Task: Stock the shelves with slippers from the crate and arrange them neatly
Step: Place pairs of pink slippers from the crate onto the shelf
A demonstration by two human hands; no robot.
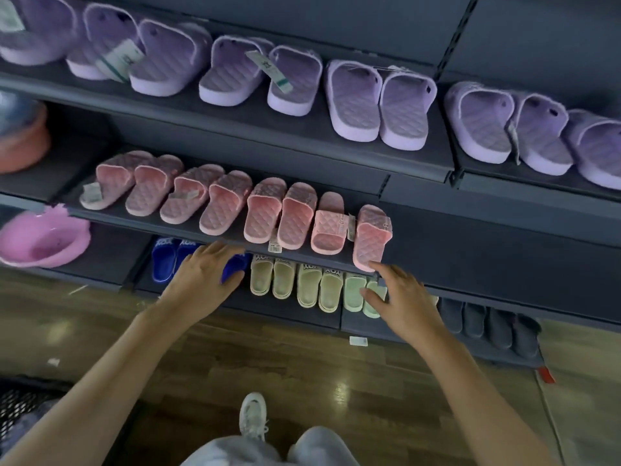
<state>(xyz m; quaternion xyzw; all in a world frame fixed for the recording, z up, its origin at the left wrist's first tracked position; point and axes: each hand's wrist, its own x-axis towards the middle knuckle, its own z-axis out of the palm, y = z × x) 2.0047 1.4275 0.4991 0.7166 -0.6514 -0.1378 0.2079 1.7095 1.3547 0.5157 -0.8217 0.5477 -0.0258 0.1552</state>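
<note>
**At the pink row: hands empty, end slipper overhanging**

Below the front lip of the middle shelf, both hands are held empty. The left hand is spread with relaxed fingers above the blue slippers of the bottom shelf, and nothing is gripped. The right hand is likewise loosely spread. Its index fingertip lies just at the heel of the rightmost pink slipper; whether contact is made cannot be told. That slipper is set at the right end of the row of pink slippers, and its heel is seen to overhang the shelf edge more than the others. A black mesh crate is glimpsed at the lower left, its contents not made out. Purple slippers are lined along the top shelf.

Arranging, rather than fetching, is judged to be the step in hand. A light push on the heel, away from the edge, is called for next, so that the slipper is squared with its neighbours and the row is left undisturbed.
</note>
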